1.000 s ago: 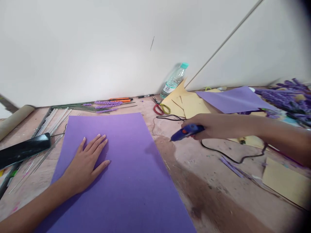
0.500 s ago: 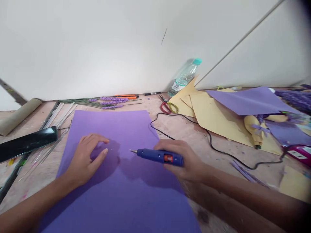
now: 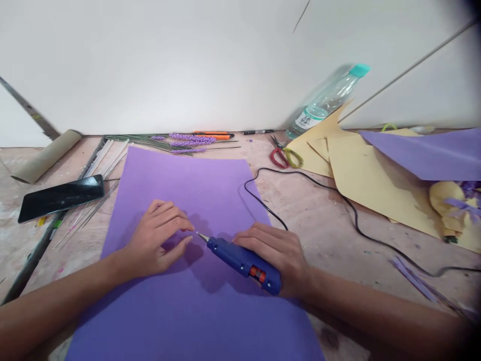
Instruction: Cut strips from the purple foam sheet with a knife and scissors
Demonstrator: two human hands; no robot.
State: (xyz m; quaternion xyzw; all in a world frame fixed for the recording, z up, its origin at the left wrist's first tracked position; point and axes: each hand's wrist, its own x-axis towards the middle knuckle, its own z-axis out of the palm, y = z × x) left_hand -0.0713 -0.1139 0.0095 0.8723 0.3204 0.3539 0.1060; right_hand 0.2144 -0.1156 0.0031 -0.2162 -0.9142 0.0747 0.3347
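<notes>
My right hand (image 3: 276, 255) grips a blue hot glue gun (image 3: 240, 263), its metal nozzle pointing left and slightly up. Beneath both hands lies a large purple sheet of paper (image 3: 188, 316) on the table. Over the left half of the sheet is my left hand (image 3: 161, 238), with thumb and forefinger apart and nothing visible between them. Those fingertips are very close to the nozzle tip; whether they touch it I cannot tell. The glue gun's trigger is hidden under my right hand.
A black cord (image 3: 353, 220) loops across the table at right. Scissors (image 3: 283, 155), a leaning water bottle (image 3: 326, 105) and yellow paper (image 3: 379, 185) lie behind it. Purple flower stems (image 3: 191, 141) rest along the wall. A phone (image 3: 62, 198) and cardboard tube (image 3: 47, 158) are at left.
My left hand has moved right toward the nozzle, its thumb and forefinger closer together. The glue gun has tilted, its rear end lower. The camera view has turned left.
</notes>
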